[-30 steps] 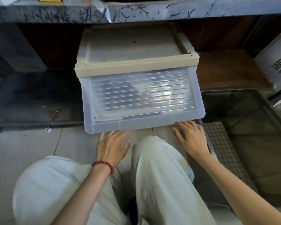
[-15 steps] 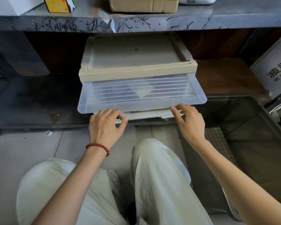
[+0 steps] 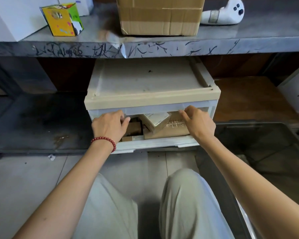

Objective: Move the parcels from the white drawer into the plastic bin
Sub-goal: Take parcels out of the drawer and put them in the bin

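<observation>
Since half a second earlier, the clear front flap [image 3: 154, 109] had swung up from hanging low over the opening to lie against the top rim, uncovering the contents. Left fingers [image 3: 123, 116] were curled under the flap's edge. The right thumb [image 3: 182, 113] and fingers pinched the same edge further along. Both the left hand [image 3: 109, 125] and right hand [image 3: 198, 124] were thus busy holding it up. The white drawer [image 3: 150, 99] sat under the metal shelf [image 3: 145, 49]. The parcels [image 3: 164, 128] were still inside it: a labelled carton lay tilted on a larger taped brown one, with smaller brown pieces to the left, partly hidden by the left hand. The plastic bin [image 3: 259, 125], dark and open, stood just beside the drawer on the right. Judgement: the cartons look stiff and probably light, though the taped faces may be slick. Take the tilted top one first, gripping its long sides. One hand would likely need to keep the flap raised, or it might drop.
</observation>
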A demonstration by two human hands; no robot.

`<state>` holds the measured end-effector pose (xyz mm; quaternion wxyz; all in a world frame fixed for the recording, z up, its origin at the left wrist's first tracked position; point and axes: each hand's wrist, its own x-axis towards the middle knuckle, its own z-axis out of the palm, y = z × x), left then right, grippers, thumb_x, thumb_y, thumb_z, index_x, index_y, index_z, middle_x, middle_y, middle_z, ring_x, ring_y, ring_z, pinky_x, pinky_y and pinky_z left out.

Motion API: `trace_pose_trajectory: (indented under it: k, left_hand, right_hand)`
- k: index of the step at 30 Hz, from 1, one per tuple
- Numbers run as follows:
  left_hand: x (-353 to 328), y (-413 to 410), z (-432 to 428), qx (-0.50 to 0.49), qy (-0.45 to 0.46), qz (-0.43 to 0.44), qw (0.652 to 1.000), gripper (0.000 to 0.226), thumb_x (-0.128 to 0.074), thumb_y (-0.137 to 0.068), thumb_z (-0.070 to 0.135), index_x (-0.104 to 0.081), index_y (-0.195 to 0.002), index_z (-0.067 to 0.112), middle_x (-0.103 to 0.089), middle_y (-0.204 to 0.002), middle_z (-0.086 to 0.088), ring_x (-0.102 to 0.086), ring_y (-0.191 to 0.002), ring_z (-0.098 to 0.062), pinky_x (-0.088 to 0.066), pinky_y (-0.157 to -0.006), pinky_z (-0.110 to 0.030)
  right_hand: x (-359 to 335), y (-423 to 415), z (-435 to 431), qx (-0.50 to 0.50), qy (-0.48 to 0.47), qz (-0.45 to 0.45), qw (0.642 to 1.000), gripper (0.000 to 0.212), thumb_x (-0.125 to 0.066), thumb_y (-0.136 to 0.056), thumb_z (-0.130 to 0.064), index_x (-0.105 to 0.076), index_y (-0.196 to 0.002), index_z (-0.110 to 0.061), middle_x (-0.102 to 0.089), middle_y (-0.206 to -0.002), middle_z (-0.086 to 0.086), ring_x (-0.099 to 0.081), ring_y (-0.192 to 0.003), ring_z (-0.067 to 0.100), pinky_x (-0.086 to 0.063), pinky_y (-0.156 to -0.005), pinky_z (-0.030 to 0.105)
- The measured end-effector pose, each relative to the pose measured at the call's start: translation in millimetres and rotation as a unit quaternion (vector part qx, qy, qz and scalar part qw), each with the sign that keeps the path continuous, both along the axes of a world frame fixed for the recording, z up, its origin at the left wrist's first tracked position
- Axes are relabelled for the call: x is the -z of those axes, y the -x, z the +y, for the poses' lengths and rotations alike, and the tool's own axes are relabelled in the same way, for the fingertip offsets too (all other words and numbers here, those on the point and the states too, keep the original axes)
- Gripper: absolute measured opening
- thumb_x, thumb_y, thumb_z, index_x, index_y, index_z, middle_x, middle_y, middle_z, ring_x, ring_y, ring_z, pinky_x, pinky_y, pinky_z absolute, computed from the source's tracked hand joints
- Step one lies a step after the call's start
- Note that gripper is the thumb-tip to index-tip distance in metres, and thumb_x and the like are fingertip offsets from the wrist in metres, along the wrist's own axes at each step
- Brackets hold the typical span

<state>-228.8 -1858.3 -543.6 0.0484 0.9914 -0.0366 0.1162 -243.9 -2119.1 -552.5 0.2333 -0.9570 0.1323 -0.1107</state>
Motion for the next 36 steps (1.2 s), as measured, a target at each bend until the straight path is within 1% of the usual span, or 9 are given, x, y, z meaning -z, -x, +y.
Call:
trace_pose_trajectory:
  k: [4,7,10,12,14,17,21,30,36]
  left_hand:
    - [1.3,-20.8,-6.4,-0.017,0.003,-0.009,1.000,0.031,-0.042,-0.096,0.050,-0.062,-0.093,0.027,-0.069,-0.083,0.003,-0.063,-0.079,-0.021,-0.035,-0.056,-0.026]
    - [7.4,-31.2,-8.3,-0.030,0.033,-0.019,0.999,0.029,-0.045,-0.095,0.047,-0.057,-0.080,0.025,-0.067,-0.076,0.003,-0.061,-0.073,-0.022,-0.043,-0.060,-0.028]
    - [11.7,-32.0,-10.3,-0.026,0.048,-0.030,0.998,0.028,-0.047,-0.094,0.045,-0.056,-0.078,0.023,-0.067,-0.074,0.002,-0.060,-0.071,-0.022,-0.044,-0.060,-0.028]
    - [11.9,-27.4,-9.2,-0.013,0.057,-0.039,0.997,0.028,-0.046,-0.094,0.047,-0.060,-0.086,0.023,-0.069,-0.083,0.003,-0.062,-0.078,-0.022,-0.042,-0.061,-0.028]
    - [13.0,-17.7,-7.2,0.004,0.050,-0.036,0.998,0.036,-0.046,-0.093,0.051,-0.062,-0.107,0.022,-0.069,-0.099,0.002,-0.062,-0.093,-0.024,-0.041,-0.066,-0.031]
    - [21.0,-0.8,-5.3,0.007,0.021,0.024,0.999,0.055,-0.042,-0.092,0.055,-0.043,-0.138,0.024,-0.063,-0.120,-0.003,-0.055,-0.112,-0.029,-0.042,-0.078,-0.039]
    - [46.2,18.2,-10.4,0.004,0.012,0.074,0.997,0.060,-0.040,-0.093,0.055,-0.032,-0.145,0.028,-0.060,-0.126,-0.001,-0.051,-0.115,-0.027,-0.041,-0.082,-0.038]
    - [70.9,0.8,-36.2,0.028,0.045,0.099,0.994,0.059,-0.043,-0.093,0.052,-0.031,-0.145,0.027,-0.054,-0.135,-0.001,-0.048,-0.121,-0.026,-0.041,-0.086,-0.039]
    - [77.2,-3.5,-29.8,0.020,0.071,0.119,0.990,0.063,-0.039,-0.093,0.057,-0.028,-0.147,0.028,-0.049,-0.140,0.000,-0.047,-0.124,-0.026,-0.043,-0.088,-0.039]
  right_hand:
    - [-0.9,-19.3,1.9,0.013,0.014,0.003,1.000,0.038,-0.042,-0.098,-0.052,-0.062,-0.105,-0.022,-0.069,-0.090,0.004,-0.053,-0.072,0.020,-0.033,-0.051,0.024]
    - [2.6,-24.4,0.2,0.009,0.034,-0.004,0.999,0.039,-0.041,-0.097,-0.053,-0.062,-0.104,-0.021,-0.069,-0.088,0.004,-0.056,-0.072,0.021,-0.032,-0.049,0.024]
    - [6.9,-22.6,-1.6,-0.014,0.037,-0.029,0.999,0.039,-0.041,-0.097,-0.054,-0.061,-0.103,-0.021,-0.072,-0.090,0.003,-0.064,-0.075,0.023,-0.042,-0.052,0.025]
    - [10.1,-20.8,-0.9,-0.014,0.019,-0.040,0.999,0.041,-0.042,-0.096,-0.056,-0.060,-0.106,-0.021,-0.072,-0.096,0.001,-0.066,-0.082,0.023,-0.045,-0.056,0.027]
    - [17.0,-15.3,1.1,-0.018,0.005,-0.039,0.999,0.047,-0.045,-0.092,-0.063,-0.057,-0.113,-0.023,-0.070,-0.102,-0.002,-0.065,-0.090,0.021,-0.048,-0.060,0.028]
    - [36.7,1.0,5.7,-0.022,-0.007,0.006,1.000,0.066,-0.048,-0.083,-0.073,-0.049,-0.126,-0.024,-0.062,-0.118,0.000,-0.058,-0.109,0.024,-0.054,-0.075,0.038]
    - [56.0,20.0,15.1,-0.005,-0.040,0.086,0.996,0.081,-0.057,-0.076,-0.073,-0.039,-0.138,-0.024,-0.045,-0.138,0.003,-0.042,-0.128,0.027,-0.046,-0.088,0.043]
    - [79.0,2.2,26.3,-0.084,-0.071,0.033,0.993,0.085,-0.061,-0.079,-0.065,-0.033,-0.145,-0.018,-0.035,-0.149,0.003,-0.036,-0.134,0.025,-0.036,-0.106,0.041]
    - [79.5,-1.2,29.2,-0.086,-0.185,0.001,0.979,0.084,-0.060,-0.086,-0.057,-0.025,-0.150,-0.015,-0.034,-0.153,0.002,-0.030,-0.140,0.019,-0.027,-0.110,0.031]
